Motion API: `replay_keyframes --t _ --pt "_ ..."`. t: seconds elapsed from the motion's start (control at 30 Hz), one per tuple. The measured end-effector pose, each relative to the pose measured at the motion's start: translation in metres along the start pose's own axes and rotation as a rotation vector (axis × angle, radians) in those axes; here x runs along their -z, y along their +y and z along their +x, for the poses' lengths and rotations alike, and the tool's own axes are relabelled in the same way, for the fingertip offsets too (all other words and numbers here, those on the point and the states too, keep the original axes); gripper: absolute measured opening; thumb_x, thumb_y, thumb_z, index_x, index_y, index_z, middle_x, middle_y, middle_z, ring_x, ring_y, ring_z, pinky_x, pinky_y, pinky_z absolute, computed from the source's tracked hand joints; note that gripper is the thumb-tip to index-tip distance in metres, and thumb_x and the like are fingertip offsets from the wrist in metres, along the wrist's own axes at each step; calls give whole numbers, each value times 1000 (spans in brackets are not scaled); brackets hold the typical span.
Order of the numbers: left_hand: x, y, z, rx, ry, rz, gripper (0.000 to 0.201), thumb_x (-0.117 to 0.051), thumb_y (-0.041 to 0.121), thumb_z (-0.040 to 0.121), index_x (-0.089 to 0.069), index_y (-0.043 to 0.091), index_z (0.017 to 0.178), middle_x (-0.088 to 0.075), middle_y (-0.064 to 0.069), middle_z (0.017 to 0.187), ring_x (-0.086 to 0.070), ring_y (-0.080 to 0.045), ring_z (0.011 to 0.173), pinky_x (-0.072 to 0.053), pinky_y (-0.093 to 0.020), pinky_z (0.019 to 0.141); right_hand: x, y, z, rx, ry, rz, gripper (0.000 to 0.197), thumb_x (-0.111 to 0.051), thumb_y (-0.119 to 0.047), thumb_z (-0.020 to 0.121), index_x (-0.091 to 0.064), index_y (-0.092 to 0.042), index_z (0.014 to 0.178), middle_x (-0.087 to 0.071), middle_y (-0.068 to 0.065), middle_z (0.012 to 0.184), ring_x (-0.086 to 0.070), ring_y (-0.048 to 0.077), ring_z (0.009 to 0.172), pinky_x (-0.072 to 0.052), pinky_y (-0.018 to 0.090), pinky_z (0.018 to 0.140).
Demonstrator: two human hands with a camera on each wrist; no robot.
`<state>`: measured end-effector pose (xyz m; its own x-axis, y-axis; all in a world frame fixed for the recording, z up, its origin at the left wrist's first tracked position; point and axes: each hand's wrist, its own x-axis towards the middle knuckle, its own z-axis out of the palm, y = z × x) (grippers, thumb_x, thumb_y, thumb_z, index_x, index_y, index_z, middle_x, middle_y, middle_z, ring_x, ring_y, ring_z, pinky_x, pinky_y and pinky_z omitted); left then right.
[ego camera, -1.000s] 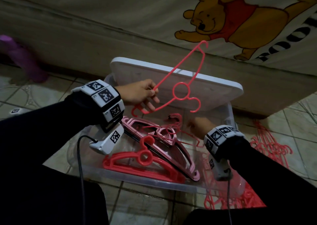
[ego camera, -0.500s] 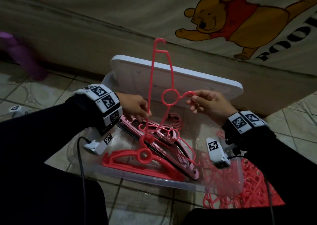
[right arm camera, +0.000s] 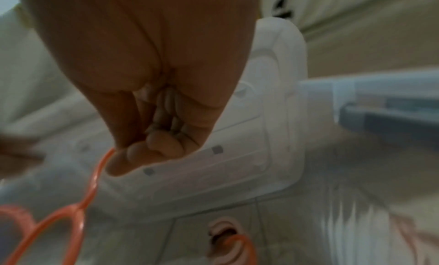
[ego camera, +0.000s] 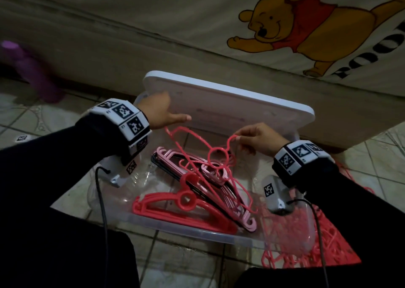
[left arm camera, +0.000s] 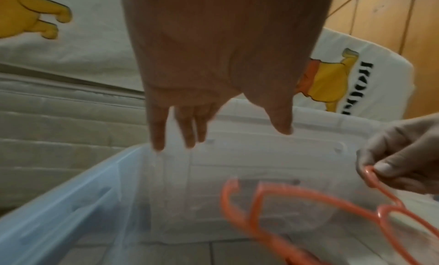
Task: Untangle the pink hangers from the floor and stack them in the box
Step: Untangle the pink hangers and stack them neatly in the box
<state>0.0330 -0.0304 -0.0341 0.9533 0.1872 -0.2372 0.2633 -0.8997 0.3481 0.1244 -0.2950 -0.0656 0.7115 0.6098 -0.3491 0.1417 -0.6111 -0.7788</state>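
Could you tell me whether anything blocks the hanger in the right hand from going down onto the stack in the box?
Nothing visible does. The right hand pinches the hanger directly above the stack; the left hand is open, off to the side.

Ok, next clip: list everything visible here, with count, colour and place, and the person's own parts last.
held hanger: one, coral pink, over the box, pinched by its hook.
stacked hangers: several, coral and pale pink, piled in the box.
tangled hangers: a heap, count unclear, coral, on the floor right of the box.
box: one, clear plastic, on the tiled floor.
lid: one, white, propped up behind the box.
bedsheet: one, cream with a yellow bear print, behind the lid.
purple object: one, blurred, far left.
left hand: open, at the lid's left end.
right hand: pinching the held hanger's hook.
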Motion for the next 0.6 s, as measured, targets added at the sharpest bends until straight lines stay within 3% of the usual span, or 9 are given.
replay_keyframes --t 0.1,0.17,0.27,0.33,0.43,0.5,0.53,0.57,0.6 --pt "-9 9 -5 -231 -93 59 55 -63 45 86 -53 15 131 -58 -7 131 -53 -22 120 -40 -30 99 -12 -2 0 11 -131 -160 15 -58 -7 91 -71 -7 100 -64 -5 61 -55 -4 43 -41 10 44" --pt "-22 18 -8 -361 -275 104 38 -66 38 87 -63 22 121 -67 3 118 -61 -13 107 -41 -19 84 -26 -5 4 24 -205 -162 16 -57 -6 92 -70 -6 101 -64 1 65 -54 -2 43 -41 12 43" --pt "-47 28 -10 -450 -448 257 26 -69 38 83 -70 29 107 -72 8 99 -65 -11 92 -42 -19 71 -43 -8 10 64 -257 -194 16 -57 -7 92 -71 -7 101 -65 0 66 -53 -2 44 -43 14 46" --pt "-62 31 -10 -466 -485 322 24 -70 38 81 -71 29 103 -71 5 95 -65 -16 89 -44 -24 70 -50 -7 14 74 -285 -200 16 -57 -7 92 -70 -4 101 -66 4 69 -55 -3 44 -44 13 46" --pt "-82 34 -10 -451 -509 341 17 -69 34 80 -71 21 90 -70 -1 85 -63 -19 79 -49 -29 70 -57 0 16 52 -330 -210 12 -60 -8 90 -71 -5 96 -68 8 73 -58 4 50 -50 21 52" --pt "-93 30 -10 -415 -563 311 10 -69 24 81 -68 15 78 -64 5 62 -59 -2 57 -48 -18 61 -61 6 18 18 -321 -268 7 -67 -15 87 -72 -11 90 -69 7 72 -61 12 56 -50 23 53" --pt "-99 27 -8 -386 -597 302 13 -68 18 82 -65 14 70 -57 9 48 -52 6 44 -42 -9 50 -60 11 20 -6 -296 -305 9 -69 -19 85 -72 -12 90 -68 2 68 -61 12 56 -50 22 52" --pt "-104 24 -7 -362 -618 288 23 -68 13 82 -58 17 61 -50 11 40 -47 9 36 -37 -7 43 -59 17 22 -36 -258 -358 13 -70 -21 84 -72 -11 92 -67 -2 66 -62 10 56 -49 20 52" --pt "-107 22 -7 -356 -617 293 32 -68 12 81 -52 20 55 -46 11 38 -46 8 33 -39 -10 44 -56 23 25 -76 -214 -438 17 -69 -22 84 -72 -10 96 -67 -4 68 -63 9 59 -48 19 54"
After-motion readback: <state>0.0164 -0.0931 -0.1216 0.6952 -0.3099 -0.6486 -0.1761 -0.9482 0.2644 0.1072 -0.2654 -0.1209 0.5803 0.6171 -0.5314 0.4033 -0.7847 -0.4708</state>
